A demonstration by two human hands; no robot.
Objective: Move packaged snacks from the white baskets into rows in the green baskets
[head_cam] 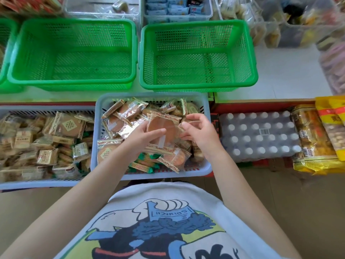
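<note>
Nearest the camera, a person in a white printed shirt [164,221] is reaching both bare arms forward into a white basket [205,171] that is sitting just in front of them. The left hand [143,134] is gripping the left side of a clear-wrapped round cake packet [164,128], with fingers lying across its face. The right hand [200,130] is pinching the same packet at its right edge with curled fingers. The packet is being held just above the heap of similar wrapped snacks [130,118] filling that basket. To the left, a second white basket [37,181] is holding a pile of small square snack packs [44,139]. To the right, a shrink-wrapped pack of bottles [259,135] is lying beside yellow bags [317,139]. Farther off, on a pale shelf [283,75], two green baskets are standing side by side, the left one [74,82] and the right one [197,86], with no packets showing inside. Beyond them, clear bins [177,15] of packaged goods are lining the back.
</note>
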